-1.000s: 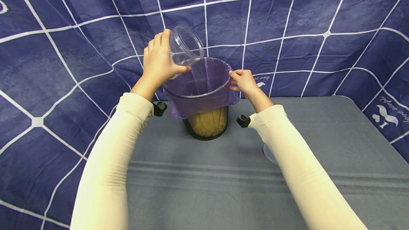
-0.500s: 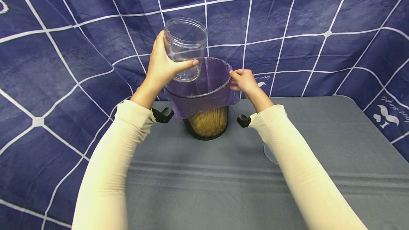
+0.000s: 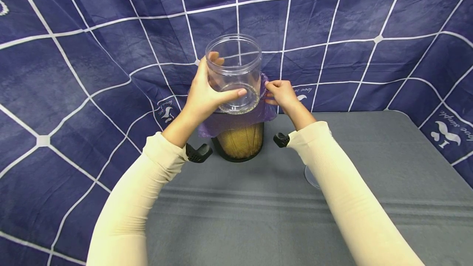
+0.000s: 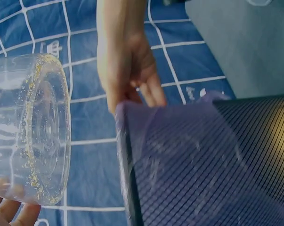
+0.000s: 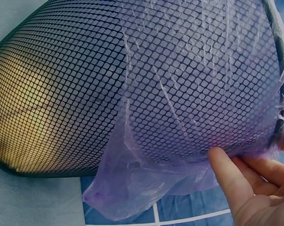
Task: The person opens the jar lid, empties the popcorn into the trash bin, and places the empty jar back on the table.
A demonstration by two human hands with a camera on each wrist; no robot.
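Note:
My left hand (image 3: 207, 95) holds a large clear plastic jar (image 3: 242, 79), upright and without a lid, above the near side of the trash can. Yellowish crumbs cling around the base of the jar (image 4: 36, 127) in the left wrist view. Below it stands a black mesh trash can (image 3: 240, 143), with a purple trash bag (image 3: 236, 123) folded over its rim. Something yellow shows through the lower mesh. At the right of the rim, my right hand (image 3: 281, 94) pinches the bag's edge; the right wrist view shows its thumb and fingers (image 5: 231, 181) against the film.
A clear round lid (image 3: 312, 177) lies on the grey tabletop (image 3: 236, 216), partly hidden behind the right sleeve. A blue curtain (image 3: 314, 19) with white lines hangs close behind the can and along both sides. Each wrist carries a black camera mount (image 3: 199, 153).
The jar was tipped over the can a second ago; my left hand has turned it upright and brought it right and nearer, so it now covers the can's opening. The right hand stays put.

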